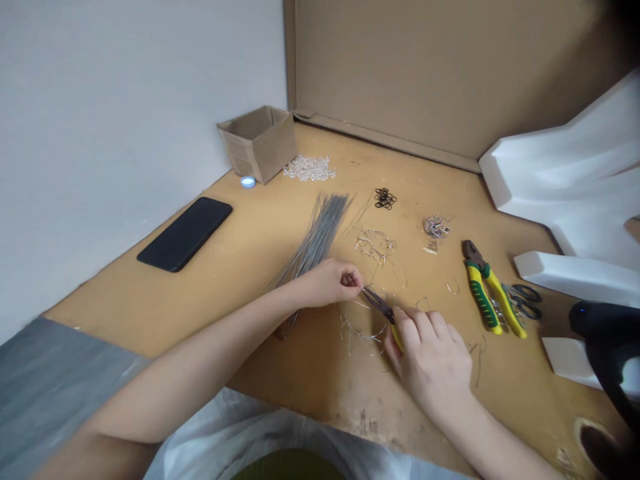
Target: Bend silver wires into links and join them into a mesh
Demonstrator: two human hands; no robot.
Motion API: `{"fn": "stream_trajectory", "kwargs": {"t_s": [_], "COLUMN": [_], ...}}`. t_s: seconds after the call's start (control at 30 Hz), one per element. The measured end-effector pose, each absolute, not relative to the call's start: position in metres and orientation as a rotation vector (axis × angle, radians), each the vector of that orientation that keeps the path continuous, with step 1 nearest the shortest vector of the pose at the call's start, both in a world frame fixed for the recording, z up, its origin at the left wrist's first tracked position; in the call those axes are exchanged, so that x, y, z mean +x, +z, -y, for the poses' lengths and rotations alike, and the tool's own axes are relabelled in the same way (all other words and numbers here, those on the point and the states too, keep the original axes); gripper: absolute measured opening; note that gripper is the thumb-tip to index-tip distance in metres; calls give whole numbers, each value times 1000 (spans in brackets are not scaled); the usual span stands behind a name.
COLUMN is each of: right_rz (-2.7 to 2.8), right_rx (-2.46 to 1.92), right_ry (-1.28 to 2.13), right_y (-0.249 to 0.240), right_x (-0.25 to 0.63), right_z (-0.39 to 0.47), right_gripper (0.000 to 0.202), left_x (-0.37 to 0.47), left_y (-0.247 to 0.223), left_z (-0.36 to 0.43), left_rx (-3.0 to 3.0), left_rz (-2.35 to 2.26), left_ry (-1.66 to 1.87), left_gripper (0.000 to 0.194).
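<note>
My left hand (333,283) is closed in a pinch on a thin wire, mostly hidden by the fingers. My right hand (433,350) grips the yellow handles of dark needle-nose pliers (377,303), whose tips meet my left fingertips. Just below the pliers is a wire ring (363,335) with short bent ends sticking out; whether it hangs or lies flat I cannot tell. Another such wire ring (375,247) rests on the table beyond. Beside and partly behind my left hand lies a bundle of straight grey wires (323,230).
At the back are a cardboard box (267,143), clear small pieces (310,168), black rings (385,199) and a heap of metal bits (437,227). Yellow-green combination pliers (483,283) and scissors (525,300) lie right. A black phone (185,233) lies left; white foam (565,180) stands right.
</note>
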State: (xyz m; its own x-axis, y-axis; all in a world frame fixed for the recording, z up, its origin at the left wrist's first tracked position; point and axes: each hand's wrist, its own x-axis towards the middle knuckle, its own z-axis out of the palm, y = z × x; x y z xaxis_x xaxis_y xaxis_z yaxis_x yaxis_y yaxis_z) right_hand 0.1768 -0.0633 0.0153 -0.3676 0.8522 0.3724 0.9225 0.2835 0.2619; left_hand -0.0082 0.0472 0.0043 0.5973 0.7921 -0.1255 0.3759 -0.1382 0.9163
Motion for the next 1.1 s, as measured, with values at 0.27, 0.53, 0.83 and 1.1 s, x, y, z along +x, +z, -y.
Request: {"fn": "stream_trajectory", "kwargs": {"t_s": [0.27,0.53,0.83,1.1], "right_rz": [2375,2379,2382,2399], "right_rx": [-1595,-1646,-1659,-1676], "right_ry": [-649,-545,-584,-663], "right_y": [17,19,24,23], "right_x": [179,181,178,176], "right_z": [63,61,62,62], "right_gripper": [19,20,21,20], "left_x": [-7,-6,-4,-3], "left_y": [3,3,5,-3], "left_z": [-48,-48,-46,-47], "left_rx": [1719,1641,1571,1540], "left_rz": [-939,-910,-900,-873], "left_ry": [499,494,489,538], "left_gripper": [6,5,3,4]}}
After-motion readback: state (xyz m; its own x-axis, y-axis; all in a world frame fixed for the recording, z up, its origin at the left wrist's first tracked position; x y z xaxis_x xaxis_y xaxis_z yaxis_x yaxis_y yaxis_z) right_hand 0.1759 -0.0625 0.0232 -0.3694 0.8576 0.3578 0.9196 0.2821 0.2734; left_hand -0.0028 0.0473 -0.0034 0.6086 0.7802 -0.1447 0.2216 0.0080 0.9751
